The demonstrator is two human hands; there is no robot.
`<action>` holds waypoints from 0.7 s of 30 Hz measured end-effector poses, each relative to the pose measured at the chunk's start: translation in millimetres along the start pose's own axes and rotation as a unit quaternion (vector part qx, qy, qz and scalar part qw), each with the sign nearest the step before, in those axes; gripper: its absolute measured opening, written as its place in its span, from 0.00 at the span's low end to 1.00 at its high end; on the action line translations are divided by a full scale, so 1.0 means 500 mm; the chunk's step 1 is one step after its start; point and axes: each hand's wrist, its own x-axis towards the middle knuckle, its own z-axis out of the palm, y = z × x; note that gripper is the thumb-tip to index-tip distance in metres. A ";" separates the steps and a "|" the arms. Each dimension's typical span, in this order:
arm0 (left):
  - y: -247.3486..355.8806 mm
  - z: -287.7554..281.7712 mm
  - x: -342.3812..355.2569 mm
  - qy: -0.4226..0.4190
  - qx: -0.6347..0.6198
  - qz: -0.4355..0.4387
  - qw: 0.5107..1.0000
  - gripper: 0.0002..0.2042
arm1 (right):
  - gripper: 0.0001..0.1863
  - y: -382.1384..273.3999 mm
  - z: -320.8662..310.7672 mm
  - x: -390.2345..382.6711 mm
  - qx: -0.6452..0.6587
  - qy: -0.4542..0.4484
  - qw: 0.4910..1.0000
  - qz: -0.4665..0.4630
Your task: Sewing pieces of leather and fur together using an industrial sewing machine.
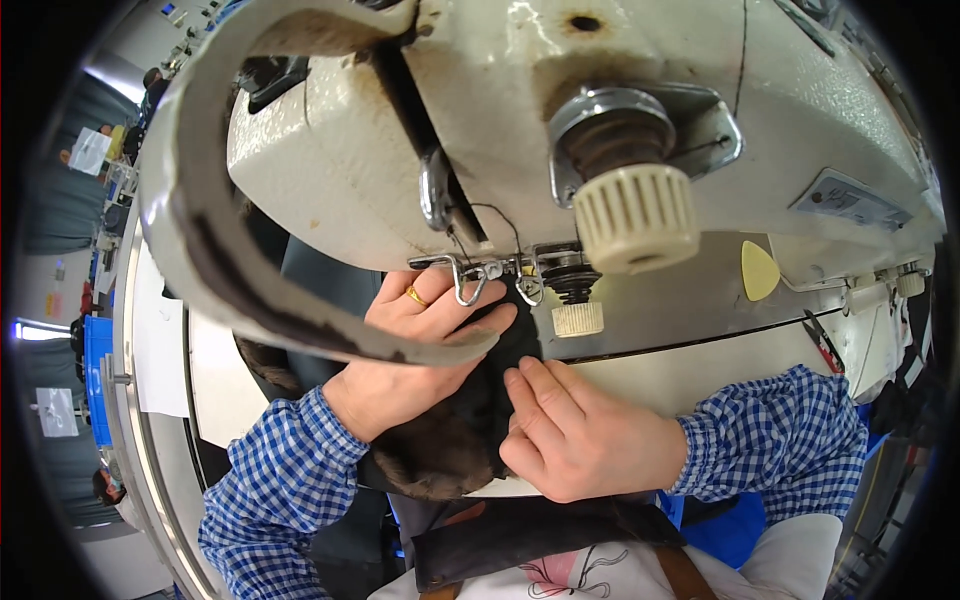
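Note:
A white sewing machine (430,120) with tension knobs (635,215) fills the upper view, its curved metal guard crossing my left wrist area. Dark fabric with a brown furry part (430,450) lies below the needle area. My left hand (430,335), with a gold ring, rests on the fabric near the needle area, fingers slightly bent and spread, partly hidden by the guard and metal fittings. My right hand (570,435) is lower right, fingertips pressed together on the dark fabric's edge. Whether my left thumb grips anything is hidden.
The pale worktable (660,380) spans behind my right hand. A yellow pad (758,268) lies on the metal bed, with dark-handled snips (828,345) at the right. A blue bin (98,380) stands far left. Other people (112,488) sit along the left side of the room.

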 end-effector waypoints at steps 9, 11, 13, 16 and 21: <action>-0.033 -0.002 0.005 -0.020 0.008 0.068 0.997 0.23 | 0.15 -0.005 0.008 -0.007 0.000 -0.029 0.999 -0.014; -0.015 0.001 0.010 -0.010 0.001 0.051 0.999 0.22 | 0.15 -0.004 0.008 -0.008 0.022 -0.018 1.000 -0.005; -0.004 0.002 0.013 0.004 -0.009 0.034 0.999 0.21 | 0.15 -0.003 0.008 -0.010 0.043 -0.009 0.999 0.004; -0.001 0.004 0.019 0.006 0.020 0.063 0.998 0.18 | 0.18 -0.005 0.014 -0.011 0.031 0.021 0.999 0.002; -0.009 0.026 0.007 0.047 -0.033 0.050 0.997 0.15 | 0.26 -0.033 0.015 -0.020 0.030 0.023 0.999 0.010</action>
